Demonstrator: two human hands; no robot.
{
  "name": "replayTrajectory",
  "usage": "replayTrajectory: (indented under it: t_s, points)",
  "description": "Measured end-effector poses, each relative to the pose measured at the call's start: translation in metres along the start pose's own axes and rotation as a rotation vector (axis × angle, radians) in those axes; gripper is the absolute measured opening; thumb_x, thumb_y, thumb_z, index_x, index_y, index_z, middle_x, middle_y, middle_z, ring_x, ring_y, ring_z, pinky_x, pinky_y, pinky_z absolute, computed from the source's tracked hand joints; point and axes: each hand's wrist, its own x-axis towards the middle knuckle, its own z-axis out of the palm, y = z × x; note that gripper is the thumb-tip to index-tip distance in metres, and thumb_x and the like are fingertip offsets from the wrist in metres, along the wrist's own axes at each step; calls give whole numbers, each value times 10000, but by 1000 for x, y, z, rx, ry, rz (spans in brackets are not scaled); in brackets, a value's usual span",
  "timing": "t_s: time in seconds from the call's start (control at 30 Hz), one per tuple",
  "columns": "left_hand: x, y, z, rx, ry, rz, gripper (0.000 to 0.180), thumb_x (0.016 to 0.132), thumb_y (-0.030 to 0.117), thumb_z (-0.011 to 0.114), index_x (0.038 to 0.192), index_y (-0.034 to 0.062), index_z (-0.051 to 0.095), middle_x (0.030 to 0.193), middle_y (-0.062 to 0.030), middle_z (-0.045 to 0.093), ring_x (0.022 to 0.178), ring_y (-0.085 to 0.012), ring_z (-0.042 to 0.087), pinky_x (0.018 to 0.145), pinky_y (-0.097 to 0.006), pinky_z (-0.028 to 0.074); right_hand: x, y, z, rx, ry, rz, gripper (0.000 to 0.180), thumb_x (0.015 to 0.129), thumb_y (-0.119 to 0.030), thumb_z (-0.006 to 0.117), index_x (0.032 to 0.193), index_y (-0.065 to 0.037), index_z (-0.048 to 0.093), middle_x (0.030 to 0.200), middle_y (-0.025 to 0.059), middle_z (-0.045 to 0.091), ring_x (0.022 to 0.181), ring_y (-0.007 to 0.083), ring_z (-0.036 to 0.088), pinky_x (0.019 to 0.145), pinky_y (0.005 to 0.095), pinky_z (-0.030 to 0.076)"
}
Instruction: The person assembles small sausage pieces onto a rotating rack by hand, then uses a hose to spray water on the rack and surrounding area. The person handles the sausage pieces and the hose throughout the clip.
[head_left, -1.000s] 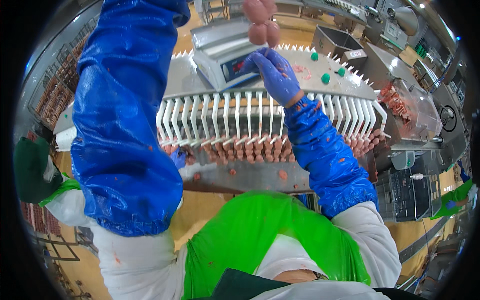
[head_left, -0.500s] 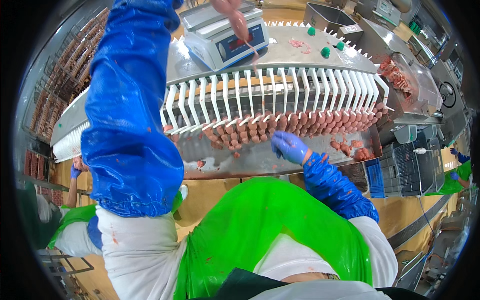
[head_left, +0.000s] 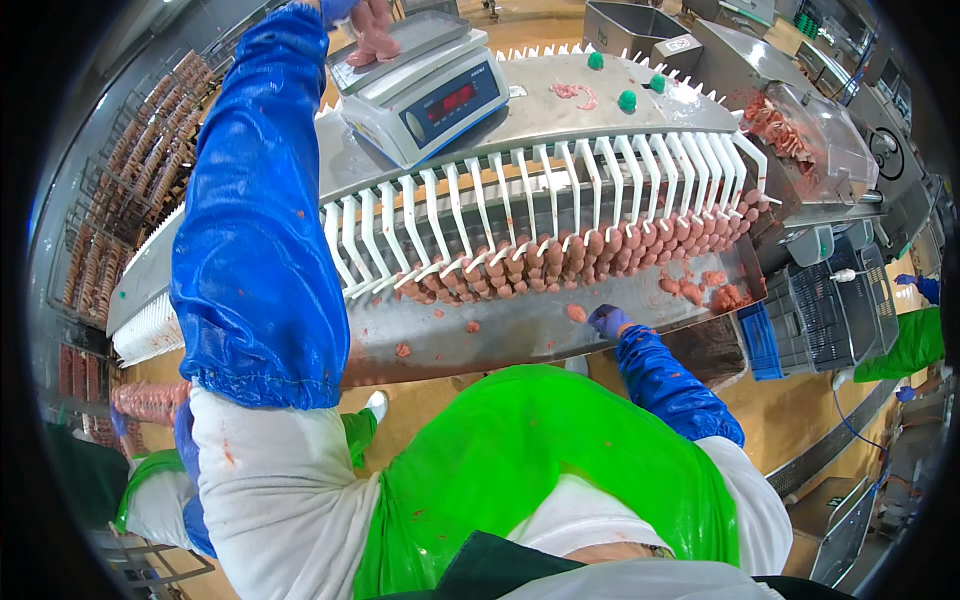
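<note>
Two hands, both gloved, are well apart, and the scale (head_left: 420,85) is the thing to judge places by. On its left side, at the top edge of view, the left hand (head_left: 338,10) appears to grasp the upper end of a bunch of sausage links (head_left: 373,35); most of its fingers are cut off. The bunch's lower end touches the scale's pan (head_left: 425,38), toward the left. The right hand (head_left: 608,320) is toward the wearer and right of the scale, loosely curled beside a scrap of meat (head_left: 576,313) in the metal tray (head_left: 510,320); I cannot tell whether it grips anything. Nearer the wearer than the scale, more sausages (head_left: 590,250) hang on white hooks (head_left: 560,200).

To set the bunch down well, lower it gently toward the middle of the pan, so no link droops over the rim. Let the hand carry none of the weight, keep the blue sleeve (head_left: 255,230) off the scale, and avoid tugging, since the casings look soft and could tear.
</note>
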Motion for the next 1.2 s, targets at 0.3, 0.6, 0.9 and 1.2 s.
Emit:
replayTrajectory:
  t_s: [0.3,0.6,0.9,1.2]
  points:
    - [-100,11,-23,-780,389,-273,255,856,224,577,1062,90,646,875,-31,637,777,-117,598,654,-271,502,0,22,-21,43,193,217,572,814,-253,692,1299,-13,507,1144,192,623,1046,297,610,846,370,505]
    - [-202,55,10,-1048,334,-142,334,970,259,476,1224,62,568,1228,-72,599,1117,-178,583,897,-295,451,-71,64,-59,201,582,25,499,841,-241,672,1278,-47,530,1218,159,576,1090,291,568,938,375,448]
    - [-266,57,59,-1243,368,-343,352,994,186,431,1288,4,495,1281,-130,558,1166,-203,550,953,-327,427,-79,93,-142,375,872,-74,455,882,-209,644,1273,-8,526,1220,130,580,1140,215,541,992,328,415]
    - [-357,128,146,-1509,396,-557,485,985,297,431,1356,-14,404,1331,-161,490,1221,-260,479,985,-396,388,-67,127,-264,439,1075,-176,457,882,-169,645,1272,23,503,1233,138,569,1129,217,546,994,333,418]
